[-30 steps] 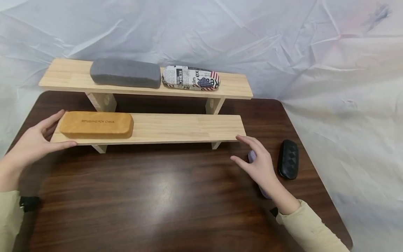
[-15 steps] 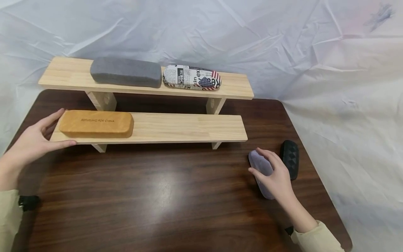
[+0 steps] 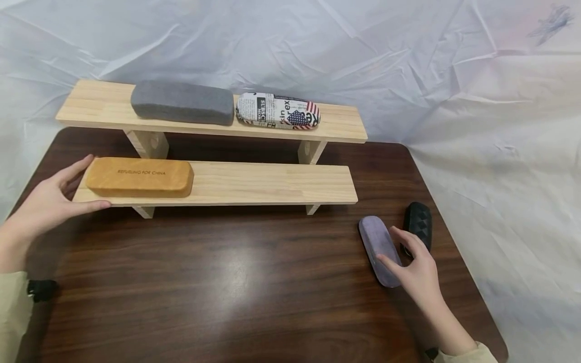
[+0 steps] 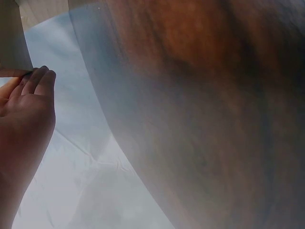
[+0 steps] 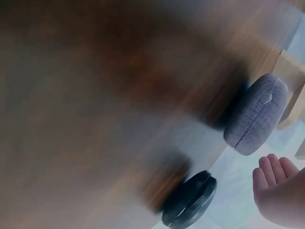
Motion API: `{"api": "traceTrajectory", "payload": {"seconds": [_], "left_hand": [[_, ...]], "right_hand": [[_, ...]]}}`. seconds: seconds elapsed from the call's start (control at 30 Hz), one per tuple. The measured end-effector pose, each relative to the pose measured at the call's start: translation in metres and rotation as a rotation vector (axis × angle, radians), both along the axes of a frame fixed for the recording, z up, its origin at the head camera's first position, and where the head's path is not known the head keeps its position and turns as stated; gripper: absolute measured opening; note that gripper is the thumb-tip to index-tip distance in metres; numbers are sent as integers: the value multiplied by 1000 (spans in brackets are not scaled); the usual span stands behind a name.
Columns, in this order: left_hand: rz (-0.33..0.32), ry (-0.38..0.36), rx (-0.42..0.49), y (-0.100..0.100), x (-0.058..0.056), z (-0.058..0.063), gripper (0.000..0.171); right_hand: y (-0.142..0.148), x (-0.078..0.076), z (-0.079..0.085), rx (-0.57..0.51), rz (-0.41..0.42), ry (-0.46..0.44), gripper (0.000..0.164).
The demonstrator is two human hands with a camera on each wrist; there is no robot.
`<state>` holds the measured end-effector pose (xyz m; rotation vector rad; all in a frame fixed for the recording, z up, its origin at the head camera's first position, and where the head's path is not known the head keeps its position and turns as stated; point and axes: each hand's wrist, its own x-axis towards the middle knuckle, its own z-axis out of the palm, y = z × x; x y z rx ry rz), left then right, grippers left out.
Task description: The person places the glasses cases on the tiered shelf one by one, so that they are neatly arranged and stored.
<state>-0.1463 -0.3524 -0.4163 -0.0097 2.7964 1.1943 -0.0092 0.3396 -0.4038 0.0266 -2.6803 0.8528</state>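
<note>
My left hand (image 3: 50, 206) grips the left end of the lower wooden shelf (image 3: 272, 184), thumb along the front edge and fingers at the back corner. Beside that hand, an orange glasses case (image 3: 140, 176) with printed lettering lies on the shelf. On the table at right is a purple glasses case (image 3: 374, 234), slanted. Over its near right side hovers my right hand (image 3: 422, 275), thumb and fingers spread and holding nothing. The right wrist view shows the hand's curved fingers (image 5: 269, 169) apart from the purple case (image 5: 259, 112). Just right of it lies a black quilted glasses case (image 3: 419, 224).
Behind, a higher wooden shelf (image 3: 97, 106) carries a grey glasses case (image 3: 181, 103) and a newspaper-print glasses case (image 3: 277, 111). The dark wooden table (image 3: 218, 287) extends in front of both shelves. A white wrinkled sheet (image 3: 281, 45) hangs around the back and sides.
My right hand has moved right and toward me, from the shelf's right end to over the purple case, uncovering more of that case. The left hand keeps its place.
</note>
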Motion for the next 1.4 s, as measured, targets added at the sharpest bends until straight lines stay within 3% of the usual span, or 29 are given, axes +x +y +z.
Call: {"api": "traceTrajectory", "payload": {"seconds": [0.23, 0.57, 0.93, 1.17, 1.4], "left_hand": [[-1, -3, -1, 1, -1, 1, 118], [8, 16, 18, -1, 1, -2, 115], [-5, 8, 21, -1, 0, -4, 115], [-1, 15, 59, -1, -1, -3, 113], [1, 15, 43, -2, -1, -4, 114]], "right_hand": [[8, 7, -5, -36, -38, -40, 71], [12, 4, -10, -71, 7, -92, 72], [12, 4, -12, -26, -5, -197, 81], [11, 1, -14, 78, -28, -237, 86], [10, -1, -18, 120, -22, -207, 83]]}}
